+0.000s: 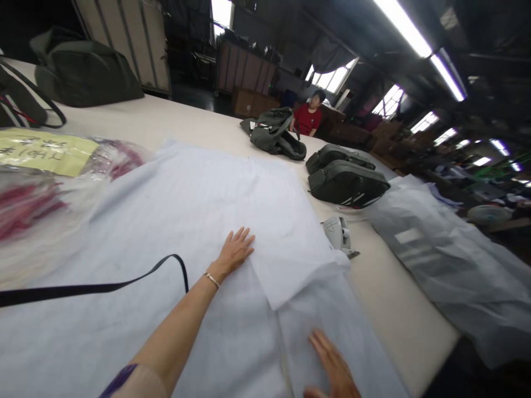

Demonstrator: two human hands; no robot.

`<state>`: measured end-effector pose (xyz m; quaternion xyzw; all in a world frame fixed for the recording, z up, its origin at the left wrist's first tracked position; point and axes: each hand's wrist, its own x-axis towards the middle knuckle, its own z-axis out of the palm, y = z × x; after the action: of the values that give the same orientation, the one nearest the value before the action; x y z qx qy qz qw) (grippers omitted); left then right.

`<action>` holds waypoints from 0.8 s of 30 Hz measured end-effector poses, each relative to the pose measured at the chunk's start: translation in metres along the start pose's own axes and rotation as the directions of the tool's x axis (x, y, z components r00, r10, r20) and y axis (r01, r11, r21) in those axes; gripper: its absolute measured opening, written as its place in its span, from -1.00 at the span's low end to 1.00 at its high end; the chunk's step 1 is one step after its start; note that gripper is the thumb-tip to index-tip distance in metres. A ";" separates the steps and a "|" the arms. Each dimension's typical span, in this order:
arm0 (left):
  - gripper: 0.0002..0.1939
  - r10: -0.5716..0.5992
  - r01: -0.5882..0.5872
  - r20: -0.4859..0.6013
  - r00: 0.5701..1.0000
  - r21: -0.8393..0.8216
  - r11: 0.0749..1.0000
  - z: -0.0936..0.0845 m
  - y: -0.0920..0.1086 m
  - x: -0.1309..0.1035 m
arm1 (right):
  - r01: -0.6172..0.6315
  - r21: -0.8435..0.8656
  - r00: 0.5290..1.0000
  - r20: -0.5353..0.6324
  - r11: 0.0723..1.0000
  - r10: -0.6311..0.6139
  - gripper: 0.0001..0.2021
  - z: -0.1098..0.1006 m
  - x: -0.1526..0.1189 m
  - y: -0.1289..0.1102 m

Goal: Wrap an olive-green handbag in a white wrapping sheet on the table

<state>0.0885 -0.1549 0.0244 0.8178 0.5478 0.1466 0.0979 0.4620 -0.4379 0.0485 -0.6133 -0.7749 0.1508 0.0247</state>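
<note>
A large white sheet (199,193), thin and slightly wrinkled, is spread over the table in front of me. My left hand (235,251) lies flat on it with the fingers stretched out, near a folded-over flap (290,265) whose corner points toward me. At the lower right, my right hand (332,362) is over the sheet with thumb and fingers apart; it is somewhat blurred, and whether it touches the sheet I cannot tell. Neither hand holds anything. A black strap (95,288) runs in from the left across the sheet and curls down beside my left forearm.
Clear plastic bags with red contents (29,204) and a yellow handwritten label (45,152) lie at left. Dark bags (89,74) stand at the far edge, others (348,177) at right. A grey device (338,232) sits near grey plastic sheeting (440,260). A person in red (307,117) is beyond.
</note>
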 end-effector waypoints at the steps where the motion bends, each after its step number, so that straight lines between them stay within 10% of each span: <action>1: -0.55 0.013 -0.013 0.009 1.000 -0.012 1.000 -0.001 0.009 -0.015 | -0.020 -0.017 0.999 0.039 1.000 0.021 -0.24 0.006 0.003 -0.008; 10: -0.50 -0.021 0.026 0.045 0.999 -0.102 0.994 -0.018 0.083 -0.133 | 0.030 0.012 0.991 -0.130 0.999 -0.028 -0.54 0.030 0.013 -0.030; 24: -0.27 0.105 -0.074 0.145 0.984 -0.205 0.976 0.018 0.147 -0.201 | 0.168 0.147 0.967 -0.217 0.975 -0.134 -0.40 -0.030 0.022 -0.041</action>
<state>0.1502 -0.3970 0.0284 0.8367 0.4838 0.1406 0.2147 0.4244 -0.4192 0.0851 -0.5603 -0.7977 0.1478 0.1666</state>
